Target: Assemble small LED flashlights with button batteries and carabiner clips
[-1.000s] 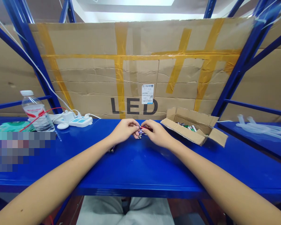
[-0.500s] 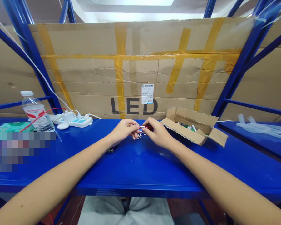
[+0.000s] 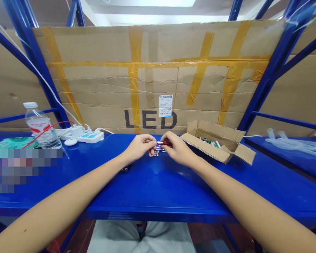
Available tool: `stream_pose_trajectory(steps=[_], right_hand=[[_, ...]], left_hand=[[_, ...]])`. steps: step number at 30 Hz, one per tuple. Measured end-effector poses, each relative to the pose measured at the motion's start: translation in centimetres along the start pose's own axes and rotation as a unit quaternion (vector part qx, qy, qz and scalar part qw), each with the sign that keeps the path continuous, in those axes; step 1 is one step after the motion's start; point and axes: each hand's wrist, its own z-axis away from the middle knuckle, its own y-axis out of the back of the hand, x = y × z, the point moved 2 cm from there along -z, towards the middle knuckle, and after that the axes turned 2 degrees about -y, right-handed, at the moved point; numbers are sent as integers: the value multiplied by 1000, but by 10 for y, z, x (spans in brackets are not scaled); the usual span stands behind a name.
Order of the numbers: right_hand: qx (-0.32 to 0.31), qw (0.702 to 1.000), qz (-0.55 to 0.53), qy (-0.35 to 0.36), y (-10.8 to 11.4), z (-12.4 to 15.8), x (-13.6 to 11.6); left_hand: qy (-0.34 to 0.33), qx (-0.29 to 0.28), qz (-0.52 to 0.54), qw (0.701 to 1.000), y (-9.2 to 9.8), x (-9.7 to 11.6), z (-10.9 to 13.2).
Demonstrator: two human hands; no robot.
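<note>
Between my two hands, above the far middle of the table, is a small red metal tube (image 3: 166,143) with a silver end. My left hand (image 3: 141,147) pinches the silver end between thumb and fingers. The red body lies in the closed fingers of my right hand (image 3: 176,148). Just under it, blue and purple metal tubes (image 3: 160,149) lie on the table, partly hidden by my fingers. Several tiny silver parts (image 3: 156,153) sit in front of these. Some dark, shiny pieces (image 3: 125,168) show beside my left wrist, mostly covered by it.
An open cardboard box (image 3: 208,143) with battery-like cylinders stands right of my right hand on the blue table (image 3: 158,189). Leftward are a white power strip (image 3: 91,137), a water bottle (image 3: 42,128) and a green packet (image 3: 14,142). A large cardboard sheet (image 3: 102,91) closes the back.
Both hands stay in almost the same place. My right fingers have shifted slightly on the red tube, so more of its body shows. My left forearm covers more of the dark pieces.
</note>
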Motion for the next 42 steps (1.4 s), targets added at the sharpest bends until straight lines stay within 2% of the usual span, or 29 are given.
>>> stream_pose_trajectory(steps=[8,18,23,27,32,34,36,40,42], right_hand=[[5,999,-52,5,3,1,-1],[-42,999,-30,4,3,-1,-6],[-87,992,-67,-56,1,0,-3],[-148,963,-174,-145,0,2,3],[-229,889,-331,-218,-3,3,8],[-240,873,-360,-225,-3,3,6],[-219,885,-349,-215,-3,2,2],[-116,948,-250,-158,-3,1,-3],[-75,969,-198,-128,-4,1,-2]], left_hand=[[-37,-22,-24,999,1,3,2],[-76,-39,-96,992,-1,7,7],[-117,-56,-179,975,1,7,10],[-156,-72,-248,954,2,9,11],[-192,-89,-324,922,1,15,13],[-200,-93,-343,913,2,16,12],[-194,-87,-334,918,4,15,11],[-155,-72,-256,952,6,11,9],[-140,-68,-223,962,5,10,9]])
